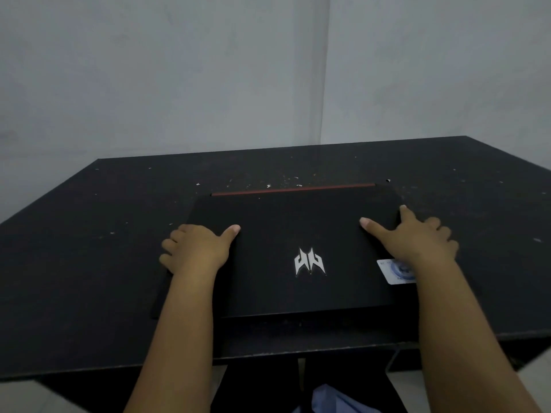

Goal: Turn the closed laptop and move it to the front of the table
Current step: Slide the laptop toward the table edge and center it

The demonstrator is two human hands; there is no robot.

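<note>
A closed black laptop (286, 234) lies flat on the black table (89, 248), near its front edge. Its lid carries a silver logo in the middle, a red strip along the far edge and a white-blue sticker at the right. My left hand (196, 248) grips the laptop's left side, thumb on the lid and fingers curled over the edge. On the right side my right hand (417, 239) holds it the same way, thumb and forefinger on the lid, the other fingers over the edge. My right wrist covers part of the sticker.
The table top shows pale scratches and specks behind the laptop. A grey wall (179, 84) stands right behind the table's far edge. Below the front edge I see a dark shelf space and a bit of blue cloth (334, 397).
</note>
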